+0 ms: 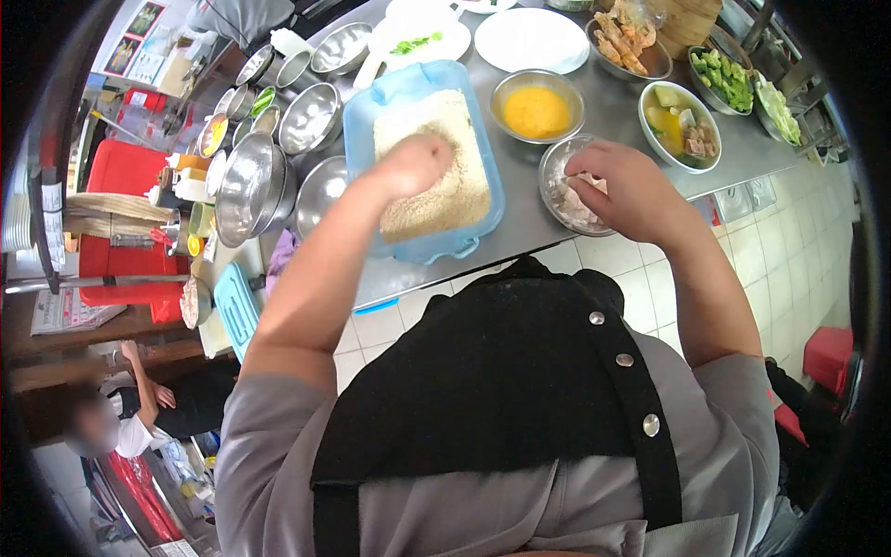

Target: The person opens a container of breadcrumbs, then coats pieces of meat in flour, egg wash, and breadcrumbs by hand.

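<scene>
My left hand (415, 167) is closed over the pale crumbs (436, 206) in a blue plastic tub (495, 176); what it holds, if anything, is hidden. My right hand (603, 176) reaches into a metal bowl (548, 190) of white, floury pieces (577, 215), its fingers bent together at the contents. I cannot make out what they grip. Between and beyond my hands stands a metal bowl of yellow liquid egg (535, 112).
Metal bowls (251, 190) crowd the left side. A white plate (531, 40) lies at the back. Bowls of soup (680, 128), fried pieces (624, 42) and greens (722, 80) stand right. Another person (153, 408) is at the lower left.
</scene>
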{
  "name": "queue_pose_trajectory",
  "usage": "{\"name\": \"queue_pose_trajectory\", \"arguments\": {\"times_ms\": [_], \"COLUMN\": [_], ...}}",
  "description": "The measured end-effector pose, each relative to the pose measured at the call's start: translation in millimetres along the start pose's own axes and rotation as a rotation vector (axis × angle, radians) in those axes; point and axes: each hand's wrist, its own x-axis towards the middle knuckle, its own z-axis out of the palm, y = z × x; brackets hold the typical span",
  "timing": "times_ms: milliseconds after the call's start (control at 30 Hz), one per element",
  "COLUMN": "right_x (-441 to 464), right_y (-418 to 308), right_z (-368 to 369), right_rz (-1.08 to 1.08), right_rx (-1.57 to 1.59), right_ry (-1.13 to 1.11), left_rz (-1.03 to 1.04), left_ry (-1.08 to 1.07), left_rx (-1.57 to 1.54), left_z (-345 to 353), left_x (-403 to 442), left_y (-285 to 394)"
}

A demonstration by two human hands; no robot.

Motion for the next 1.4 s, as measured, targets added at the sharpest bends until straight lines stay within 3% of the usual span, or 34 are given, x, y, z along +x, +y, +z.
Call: {"name": "queue_pose_trajectory", "arguments": {"times_ms": [67,100,200,233,333,367,500,600,800,900,1100,1200,1233,1333,1400], "right_x": [3.9,3.1,6.5,6.7,10.9,10.1,11.5,13.7,14.4,12.1,8.3,6.0,5.2,9.8,7.0], "right_y": [-2.0,-4.0,-2.4,-2.9,-2.0,-1.5,7.9,18.8,26.4,26.7,25.3,32.1,33.5,28.5,38.6], "right_z": [-0.3,3.0,5.3,6.8,10.5,11.2,9.1,8.6,3.6,5.4,3.3,8.3,9.0,11.0,10.9], "right_rz": [-0.017,-0.037,-0.048,-0.047,-0.075,-0.060,-0.002,0.051,0.132,0.167,0.186,0.206,0.218,0.237,0.248], "right_rx": [-0.011,-0.018,-0.015,-0.009,-0.050,-0.033,-0.015,0.000,-0.002,0.015,0.027,0.051,0.039,0.012,-0.027], "right_ry": [0.012,0.004,-0.012,-0.029,-0.011,-0.002,0.033,0.056,0.028,0.012,0.018,0.014,0.012,-0.007,-0.015], "left_rz": [0.002,-0.123,-0.012,-0.003,-0.074,-0.062,0.133,0.172,0.064,0.139,0.101,0.086,0.200,0.236,0.065], "left_ry": [0.023,-0.007,-0.046,0.029,-0.026,-0.074,0.191,0.299,0.271,0.317,0.309,0.398,0.507,0.595,0.514], "left_rx": [0.091,0.023,-0.099,-0.084,-0.150,-0.045,0.590,0.606,0.669,0.599,0.411,0.346,0.459,0.454,0.497], "left_z": [1.6,-5.8,-38.6,-23.5,-4.6,-10.7,12.9,19.9,1.4,-22.5,-49.4,-77.6,-85.9,-111.9,-120.9], "left_x": [15.5,9.9,10.8,15.8,14.6,12.9,-44.4,-39.1,-43.3,-57.3,-67.4,-93.5,-104.8,-135.6,-146.3], "left_y": [-10.2,5.3,10.6,3.3,2.6,3.5,33.7,18.9,24.7,39.0,32.7,29.6,21.2,2.6,-13.9]}}
